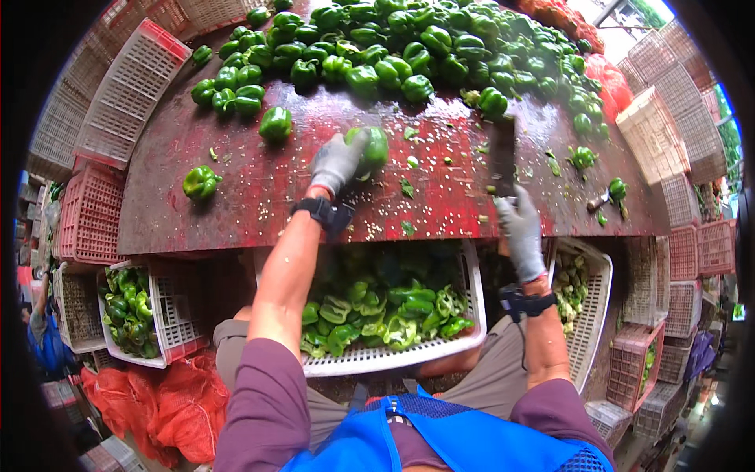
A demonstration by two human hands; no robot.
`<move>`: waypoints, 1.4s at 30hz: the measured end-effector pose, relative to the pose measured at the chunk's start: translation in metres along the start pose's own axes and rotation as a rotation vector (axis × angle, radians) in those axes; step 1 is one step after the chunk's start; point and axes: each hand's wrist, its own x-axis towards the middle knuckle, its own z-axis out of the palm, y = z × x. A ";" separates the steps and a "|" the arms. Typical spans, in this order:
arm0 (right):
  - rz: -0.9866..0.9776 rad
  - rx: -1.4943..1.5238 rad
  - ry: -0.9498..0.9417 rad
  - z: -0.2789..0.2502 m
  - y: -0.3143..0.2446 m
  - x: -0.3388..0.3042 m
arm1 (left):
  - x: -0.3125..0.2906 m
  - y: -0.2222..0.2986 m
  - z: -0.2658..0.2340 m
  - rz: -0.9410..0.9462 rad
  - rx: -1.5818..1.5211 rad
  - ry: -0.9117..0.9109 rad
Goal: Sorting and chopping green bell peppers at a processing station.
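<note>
My left hand, in a grey glove, is closed on a whole green bell pepper just above the red table. To the right, my gloved right hand grips the handle of a cleaver; its broad dark blade points away from me and is slightly blurred. Two loose peppers, one upright and one farther left, rest near my left hand. Pale seeds and green scraps are scattered between the hands. Below the table edge, a white crate holds cut pepper pieces.
A large heap of green peppers covers the far side of the table. Another knife lies at the right beside a small pepper. A crate of trimmings stands lower right, and stacked crates flank the table. Red mesh sacks lie lower left.
</note>
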 end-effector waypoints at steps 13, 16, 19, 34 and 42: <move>-0.093 -0.242 -0.248 0.090 -0.005 -0.043 | -0.073 0.028 0.033 -0.028 0.072 0.112; 0.074 -0.246 -0.380 0.098 -0.028 -0.015 | -0.073 0.031 0.034 -0.012 0.076 0.110; 0.001 -0.431 -0.480 0.123 -0.027 0.019 | -0.078 0.027 0.035 -0.008 0.005 0.094; -0.064 -0.212 -0.193 0.066 -0.017 -0.012 | 0.067 -0.079 -0.131 0.122 0.368 0.211; -0.018 -0.106 -0.246 0.094 -0.015 -0.055 | 0.035 -0.126 -0.131 0.361 0.164 0.151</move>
